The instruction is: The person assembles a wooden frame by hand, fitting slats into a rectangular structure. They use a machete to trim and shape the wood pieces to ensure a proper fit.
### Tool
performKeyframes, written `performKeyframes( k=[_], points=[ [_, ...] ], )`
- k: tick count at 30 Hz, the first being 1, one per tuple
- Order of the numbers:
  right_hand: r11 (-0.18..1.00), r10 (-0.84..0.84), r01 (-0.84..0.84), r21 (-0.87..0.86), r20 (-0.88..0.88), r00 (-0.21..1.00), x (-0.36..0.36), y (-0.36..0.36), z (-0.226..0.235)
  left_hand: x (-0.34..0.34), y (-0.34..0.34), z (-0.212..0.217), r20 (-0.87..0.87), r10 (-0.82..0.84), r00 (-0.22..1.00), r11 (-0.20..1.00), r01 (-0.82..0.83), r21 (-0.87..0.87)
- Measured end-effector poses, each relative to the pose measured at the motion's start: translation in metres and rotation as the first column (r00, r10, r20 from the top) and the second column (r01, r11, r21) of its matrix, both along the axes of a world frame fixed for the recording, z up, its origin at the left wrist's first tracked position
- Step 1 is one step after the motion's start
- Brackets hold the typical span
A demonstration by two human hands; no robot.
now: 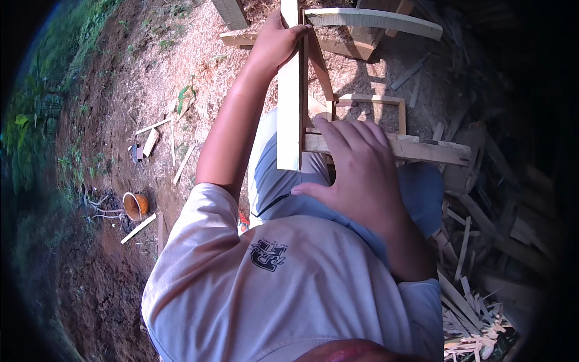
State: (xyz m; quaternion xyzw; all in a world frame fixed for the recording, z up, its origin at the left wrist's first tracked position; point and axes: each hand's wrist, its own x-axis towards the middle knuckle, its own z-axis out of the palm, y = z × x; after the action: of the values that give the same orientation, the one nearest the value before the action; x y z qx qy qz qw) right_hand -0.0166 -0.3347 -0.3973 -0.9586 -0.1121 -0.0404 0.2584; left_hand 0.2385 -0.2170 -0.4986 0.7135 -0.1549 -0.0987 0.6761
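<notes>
A pale, upright-running wooden board [289, 114] stretches from the top edge of the view to just in front of my body. My left hand [278, 45] is closed round its far part, thumb laid across the board. My right hand [359, 157] rests over a wooden rail [431, 149] that runs off to the right from the board's near end. Its fingers are stretched out and its thumb stands apart, pointing at the board. A curved wooden slat [377, 22] extends to the right from the board's far part.
Wooden beams [338, 48] lie beyond the board. A small wooden frame [386, 99] is past my right hand. Scrap wood [464, 301] is piled on the right. At left, an orange bucket [135, 206] and loose sticks [139, 228] lie on bare soil with sawdust.
</notes>
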Motion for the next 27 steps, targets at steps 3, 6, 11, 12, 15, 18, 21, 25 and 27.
performKeyframes(
  k=[3,6,11,12,15,18,21,25,27],
  points=[
    [0.999,-0.017,0.019,-0.033,0.049,0.999,-0.004,0.006,-0.004,0.023,0.008,-0.026,-0.016,-0.048,0.999,0.998,0.048,-0.028],
    [0.997,-0.010,0.011,-0.074,0.011,1.000,-0.006,0.009,-0.009,0.017,-0.002,-0.038,0.299,0.037,0.954,0.992,0.001,-0.127],
    [0.995,0.008,-0.013,-0.096,-0.057,0.998,0.005,0.012,-0.001,-0.004,-0.001,0.002,0.254,0.078,0.964,0.964,-0.138,0.227],
    [0.998,0.015,-0.018,-0.066,-0.049,0.999,0.007,0.013,-0.003,-0.003,0.000,0.003,0.252,0.074,0.965,0.964,-0.133,0.230],
    [1.000,0.025,-0.025,-0.006,-0.033,0.999,0.012,0.012,-0.010,0.000,0.000,-0.008,0.345,0.108,0.933,0.971,-0.172,0.163],
    [1.000,0.019,-0.020,-0.006,-0.038,0.999,0.014,0.009,-0.013,0.002,-0.002,-0.006,0.331,0.131,0.935,0.949,-0.215,0.231],
    [1.000,0.023,-0.023,-0.013,-0.016,1.000,0.014,0.008,-0.014,0.002,-0.005,-0.010,0.357,0.162,0.920,0.954,-0.238,0.181],
    [1.000,0.024,-0.024,-0.012,0.025,0.999,0.016,0.007,-0.017,0.012,-0.007,-0.011,0.240,0.068,0.968,0.998,-0.062,-0.034],
    [1.000,0.013,-0.013,-0.013,0.027,1.000,0.016,0.007,-0.018,0.008,-0.008,-0.002,0.250,0.072,0.966,0.984,-0.109,0.140]
  ],
)
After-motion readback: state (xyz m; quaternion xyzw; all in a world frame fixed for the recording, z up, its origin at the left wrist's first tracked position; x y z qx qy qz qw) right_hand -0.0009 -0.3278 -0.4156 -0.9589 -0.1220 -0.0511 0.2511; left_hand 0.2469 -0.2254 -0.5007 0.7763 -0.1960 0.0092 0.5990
